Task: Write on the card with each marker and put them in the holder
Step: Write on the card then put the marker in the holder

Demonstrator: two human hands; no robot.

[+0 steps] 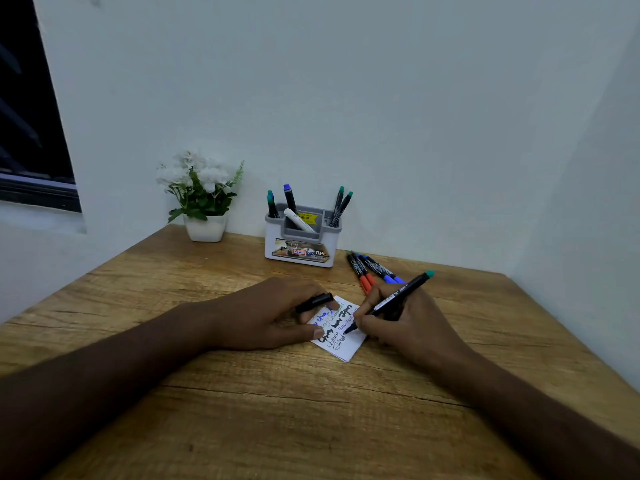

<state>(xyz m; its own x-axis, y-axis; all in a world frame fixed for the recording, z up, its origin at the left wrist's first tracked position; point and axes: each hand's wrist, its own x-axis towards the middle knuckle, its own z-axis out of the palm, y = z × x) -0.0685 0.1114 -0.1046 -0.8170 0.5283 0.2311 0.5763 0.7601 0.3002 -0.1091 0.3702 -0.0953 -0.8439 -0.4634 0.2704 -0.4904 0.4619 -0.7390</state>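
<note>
A small white card (pixel 346 344) covered with handwritten lines lies on the wooden table (pixel 277 410). My right hand (pixel 405 327) grips a black marker (pixel 398 297) with a green end, its tip touching the card. My left hand (pixel 273 313) rests on the card's left edge and holds the black marker cap (pixel 315 302) between its fingers. Several capped markers (pixel 372 270), red-capped and blue-capped, lie on the table just beyond my right hand. The grey-and-white holder (pixel 301 251) stands near the wall with several markers upright in it.
A white pot of white flowers (pixel 204 202) stands at the back left by the wall. A dark window (pixel 31 116) is on the left. White walls close in the table at the back and right.
</note>
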